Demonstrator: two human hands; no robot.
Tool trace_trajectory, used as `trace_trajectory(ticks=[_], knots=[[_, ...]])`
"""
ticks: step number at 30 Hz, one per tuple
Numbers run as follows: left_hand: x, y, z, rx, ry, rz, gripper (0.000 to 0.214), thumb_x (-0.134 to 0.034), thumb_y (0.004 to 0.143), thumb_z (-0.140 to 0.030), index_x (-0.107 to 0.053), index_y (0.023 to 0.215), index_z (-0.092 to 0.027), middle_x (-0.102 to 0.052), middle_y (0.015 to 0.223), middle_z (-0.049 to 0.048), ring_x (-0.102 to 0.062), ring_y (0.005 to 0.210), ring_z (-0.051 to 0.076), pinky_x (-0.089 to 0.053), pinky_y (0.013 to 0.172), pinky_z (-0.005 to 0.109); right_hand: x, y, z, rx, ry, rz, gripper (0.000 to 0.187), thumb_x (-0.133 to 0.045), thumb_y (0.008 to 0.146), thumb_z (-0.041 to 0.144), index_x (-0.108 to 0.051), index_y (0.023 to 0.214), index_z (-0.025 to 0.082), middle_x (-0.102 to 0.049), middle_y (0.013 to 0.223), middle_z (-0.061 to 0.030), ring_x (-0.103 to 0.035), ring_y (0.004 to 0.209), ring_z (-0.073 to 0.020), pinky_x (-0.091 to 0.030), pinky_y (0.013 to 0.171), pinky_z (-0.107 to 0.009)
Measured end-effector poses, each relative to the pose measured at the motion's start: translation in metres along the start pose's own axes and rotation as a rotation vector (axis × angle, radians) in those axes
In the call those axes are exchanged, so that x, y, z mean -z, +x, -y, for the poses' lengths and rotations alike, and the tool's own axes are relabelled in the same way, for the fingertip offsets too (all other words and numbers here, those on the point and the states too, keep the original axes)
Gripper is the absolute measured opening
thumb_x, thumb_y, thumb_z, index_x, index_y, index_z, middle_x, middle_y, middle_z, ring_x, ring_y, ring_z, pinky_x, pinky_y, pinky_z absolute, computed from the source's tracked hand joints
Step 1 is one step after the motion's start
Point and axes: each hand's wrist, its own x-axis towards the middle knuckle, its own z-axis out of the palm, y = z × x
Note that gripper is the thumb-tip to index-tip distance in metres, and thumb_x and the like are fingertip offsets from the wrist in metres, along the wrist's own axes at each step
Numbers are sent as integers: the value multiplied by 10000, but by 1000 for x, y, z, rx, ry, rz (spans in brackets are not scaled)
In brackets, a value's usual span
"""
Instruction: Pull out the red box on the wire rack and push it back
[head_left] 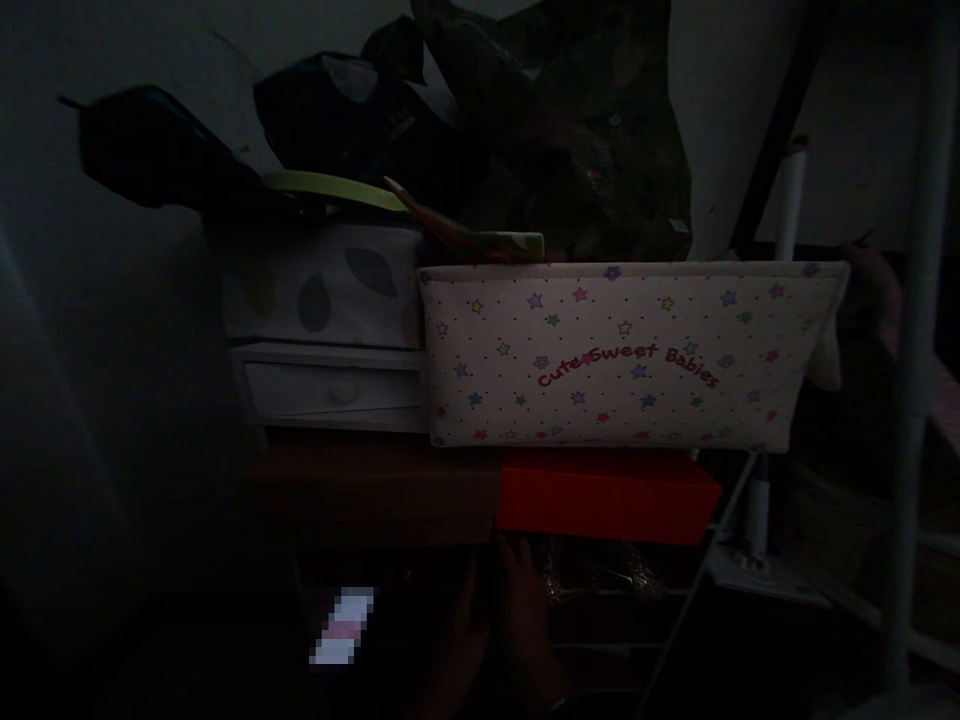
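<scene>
Both hands (499, 625) meet in deep shadow; their grip cannot be told. Just above sits a flat red cardboard box (607, 495), beneath a star-printed cream fabric organiser (630, 355).

The red box (607, 495) lies flat under the star-printed fabric organizer. Its front face is lit. Both lie in deep gloom.

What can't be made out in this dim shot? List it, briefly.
- Hands, head view: darkness hides which is which and whether the fingers hold anything.
- Glinting things under the red box: too dark to identify.
- Bright patch: blurred into blocks.
- Dark heap above the star-print organizer: shadow swallows shapes.
</scene>
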Motion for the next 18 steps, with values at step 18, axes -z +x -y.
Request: trace_trajectory(ticks=[18], knots=[[36,-3,-4,-160,325,-597,311,-467,778,-334,-588,1001,-154,-651,1063,143,-625,998,274,-487,925,494,-25,-9,-20,51,18,-91,593,-388,840,105,-388,1413,257,-426,1411,-150,-446,1279,-271,-418,1024,-433]])
